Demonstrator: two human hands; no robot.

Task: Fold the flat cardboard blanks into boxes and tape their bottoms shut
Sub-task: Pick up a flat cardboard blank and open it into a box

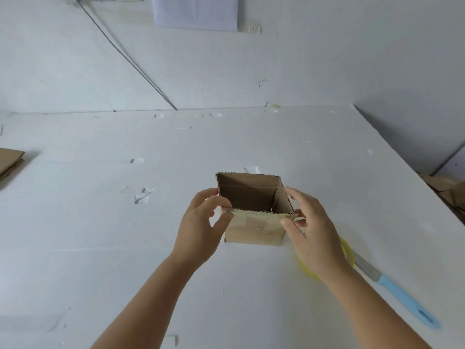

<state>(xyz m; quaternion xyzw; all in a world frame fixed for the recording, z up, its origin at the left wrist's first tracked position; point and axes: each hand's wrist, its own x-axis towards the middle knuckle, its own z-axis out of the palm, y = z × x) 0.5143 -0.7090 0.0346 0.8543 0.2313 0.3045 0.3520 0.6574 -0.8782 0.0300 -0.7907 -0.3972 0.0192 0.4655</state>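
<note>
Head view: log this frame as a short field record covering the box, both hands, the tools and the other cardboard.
box: cardboard box standing upright on the white table, open top facing up
left hand: left hand gripping the box's near-left top corner
right hand: right hand gripping its near-right top corner
tape: yellow tape roll, partly hidden under the right wrist
knife: blue-handled knife lying right of the tape
other cardboard: flat blanks at the left edge

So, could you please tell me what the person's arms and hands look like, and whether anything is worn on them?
Both the left hand and the right hand are bare: no gloves, rings, watch or bracelets show. The forearms are bare too, with no sleeves in view down to the picture's bottom edge. The fingernails look short and unpainted.
</note>
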